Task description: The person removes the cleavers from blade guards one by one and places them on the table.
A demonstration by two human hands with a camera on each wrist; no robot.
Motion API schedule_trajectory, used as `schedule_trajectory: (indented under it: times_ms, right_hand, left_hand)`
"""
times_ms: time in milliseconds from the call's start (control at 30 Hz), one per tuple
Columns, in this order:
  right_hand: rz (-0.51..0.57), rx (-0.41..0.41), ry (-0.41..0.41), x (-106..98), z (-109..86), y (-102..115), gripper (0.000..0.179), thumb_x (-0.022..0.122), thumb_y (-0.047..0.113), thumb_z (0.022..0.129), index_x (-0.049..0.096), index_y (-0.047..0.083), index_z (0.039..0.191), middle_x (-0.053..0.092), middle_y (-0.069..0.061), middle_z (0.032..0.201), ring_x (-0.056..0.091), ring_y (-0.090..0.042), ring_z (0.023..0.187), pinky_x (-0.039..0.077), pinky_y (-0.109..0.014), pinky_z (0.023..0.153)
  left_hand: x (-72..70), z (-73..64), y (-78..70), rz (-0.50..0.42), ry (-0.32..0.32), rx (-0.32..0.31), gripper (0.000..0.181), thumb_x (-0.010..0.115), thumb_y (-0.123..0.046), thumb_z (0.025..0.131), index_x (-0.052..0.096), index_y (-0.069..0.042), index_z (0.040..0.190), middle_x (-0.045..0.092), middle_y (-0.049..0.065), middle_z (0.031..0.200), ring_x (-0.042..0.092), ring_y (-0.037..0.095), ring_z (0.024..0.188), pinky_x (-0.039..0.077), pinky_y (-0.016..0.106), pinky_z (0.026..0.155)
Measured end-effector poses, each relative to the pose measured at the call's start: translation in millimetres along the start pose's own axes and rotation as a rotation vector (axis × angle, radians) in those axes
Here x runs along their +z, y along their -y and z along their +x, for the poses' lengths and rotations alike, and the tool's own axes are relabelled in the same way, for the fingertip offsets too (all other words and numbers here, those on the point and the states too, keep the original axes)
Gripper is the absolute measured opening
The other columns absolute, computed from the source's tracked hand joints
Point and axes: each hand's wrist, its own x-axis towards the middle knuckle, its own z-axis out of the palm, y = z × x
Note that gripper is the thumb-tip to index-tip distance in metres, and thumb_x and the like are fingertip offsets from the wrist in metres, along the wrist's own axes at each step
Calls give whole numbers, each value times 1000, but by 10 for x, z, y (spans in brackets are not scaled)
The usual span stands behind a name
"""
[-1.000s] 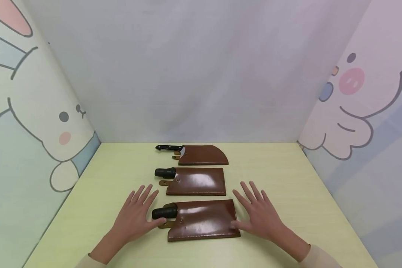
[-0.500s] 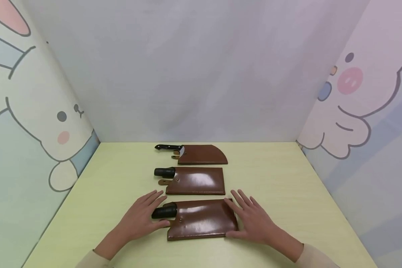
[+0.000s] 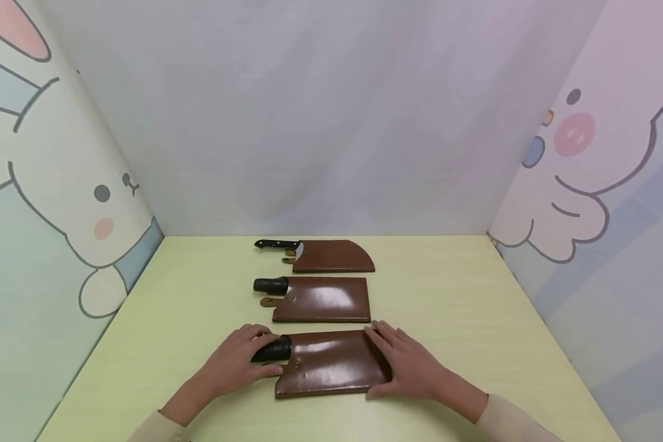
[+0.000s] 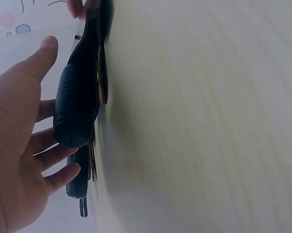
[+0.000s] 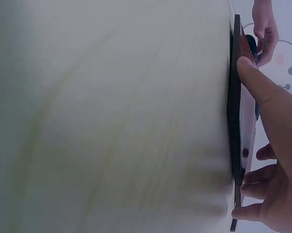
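Low centre, I'm seeing a loose, ungripping left hand (image 3: 234, 362) at the handle (image 3: 274, 349), a relaxed right hand (image 3: 410, 367) over the sheath (image 3: 331, 363).

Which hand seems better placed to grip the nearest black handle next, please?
Probably the left hand: its thumb and fingers are on either side of the black handle, while the right hand is at the opposite end of the brown sheath.
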Motion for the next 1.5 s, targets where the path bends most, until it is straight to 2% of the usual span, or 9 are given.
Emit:
schedule_trajectory:
  times_ms: [167,300,533,700,933,1133,1500]
  right_hand:
    - [26,-2,40,6,35,23,127,58,94,68,32,12,161,37,-17,161,40,-34,147,42,-51,112]
    - [27,-5,49,9,56,38,127,58,95,67,33,12,161,38,-16,160,39,-35,147,45,-50,110]
    - [53,8,45,-6,95,49,129,61,94,66,34,10,160,41,-14,156,42,-32,142,44,-52,109]
    - [25,-10,34,1,110,41,129,60,95,66,36,7,158,45,-13,153,44,-30,138,44,-52,108]
    - [-6,-25,12,12,108,33,128,59,95,67,39,6,156,49,-11,147,47,-25,135,46,-46,107]
    - [-37,-19,15,12,98,39,128,57,96,67,40,6,156,50,-10,146,48,-24,133,48,-44,105]
    - [-42,5,-22,-66,79,75,129,61,96,63,43,5,154,51,-10,148,50,-24,136,55,-41,96]
  left_hand:
    - [18,18,8,-21,4,19,64,62,-72,88,70,-22,128,58,-8,115,51,10,99,48,36,82]
    - [39,23,12,-50,5,30,64,62,-71,88,69,-21,127,57,-9,113,50,8,95,48,31,77]
    - [107,49,28,-105,11,15,64,66,-69,87,68,-20,126,57,-10,113,51,8,96,49,31,78]
    - [138,79,38,-94,21,-2,64,66,-68,87,67,-19,127,57,-9,112,51,8,96,49,32,79]
    - [129,113,47,-94,15,2,55,77,-53,85,68,-14,123,58,-6,105,51,11,91,48,33,75]
    - [103,120,36,-97,34,13,47,80,-43,87,73,-12,122,57,-8,102,49,8,87,45,28,71]
    - [40,58,-50,-68,-25,20,38,78,-42,91,73,-16,119,62,-8,108,53,10,94,50,31,76]
